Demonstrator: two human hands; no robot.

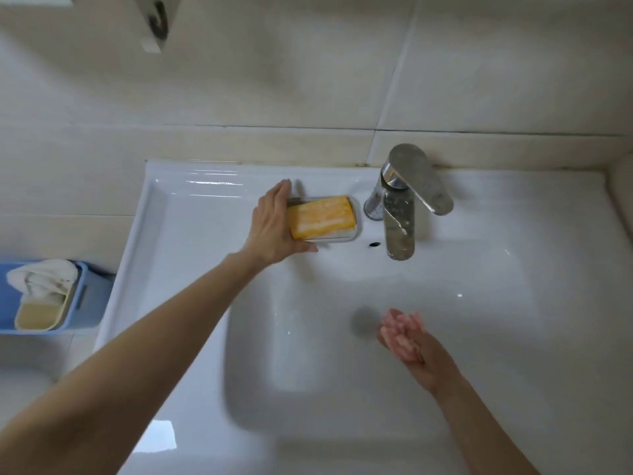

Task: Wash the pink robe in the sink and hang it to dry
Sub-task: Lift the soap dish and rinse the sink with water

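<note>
The pink robe is nowhere in view. The white sink (513, 269) fills the frame, and its basin holds no cloth. A yellow bar of soap (322, 217) lies in a clear soap dish (356, 231) on the sink's back ledge, left of the faucet (400, 214). My left hand (274, 228) reaches to the dish's left end and spans it, with the fingers behind it and the thumb in front. Low over the basin hangs my right hand (407, 337), beside the drain (363, 320). Its palm faces up, its fingers are loosely bent, and it holds nothing.
A blue plastic basket (92, 296) stands left of the sink and holds a white cloth (44, 275) and a beige item. Tiled wall runs behind the sink. A hook (159, 22) hangs on the wall at the upper left.
</note>
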